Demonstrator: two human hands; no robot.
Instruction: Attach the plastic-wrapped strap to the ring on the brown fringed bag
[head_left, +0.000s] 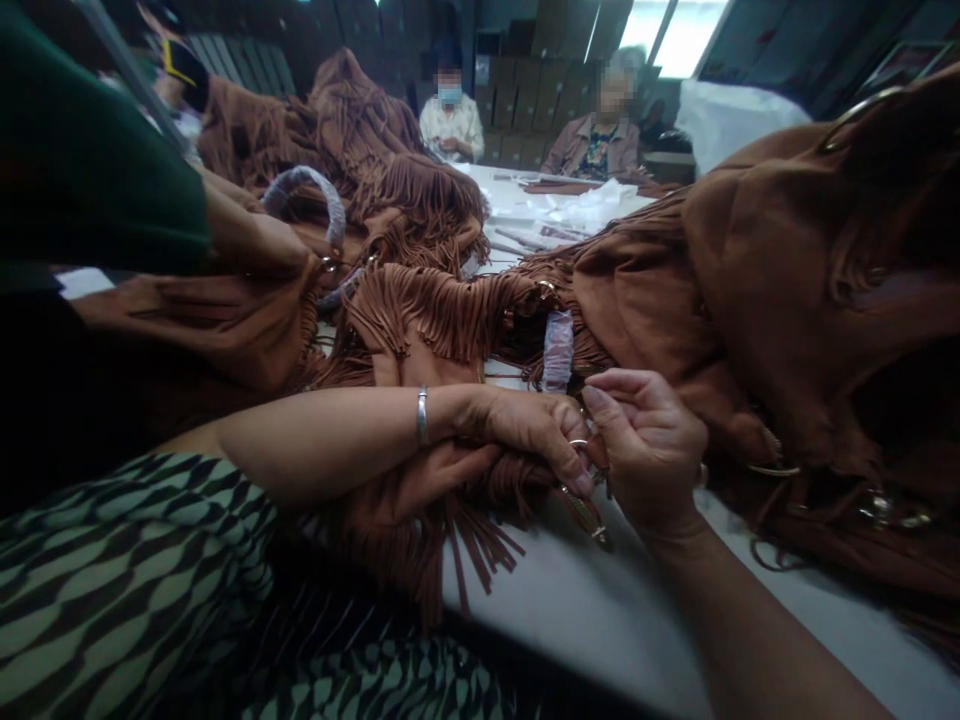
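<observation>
At the table's near edge, my left hand (525,420) is closed on a brown fringed bag (442,480). By its thumb and fingers shows a metal ring (577,443). My right hand (652,440) meets it there, thumb and forefinger pinched together beside the ring. What lies in that pinch is too small to make out. Below the fingers hangs a short brown piece with gold-coloured metal fittings (589,520). Just behind the hands stands a bag handle (557,350) wrapped in clear plastic.
More brown fringed bags (780,270) are heaped on the right and at the back left (360,130). A co-worker's green sleeve (105,170) and arm reach in from the left. Two people sit across the white table (525,590), near scattered white paper or plastic (577,205).
</observation>
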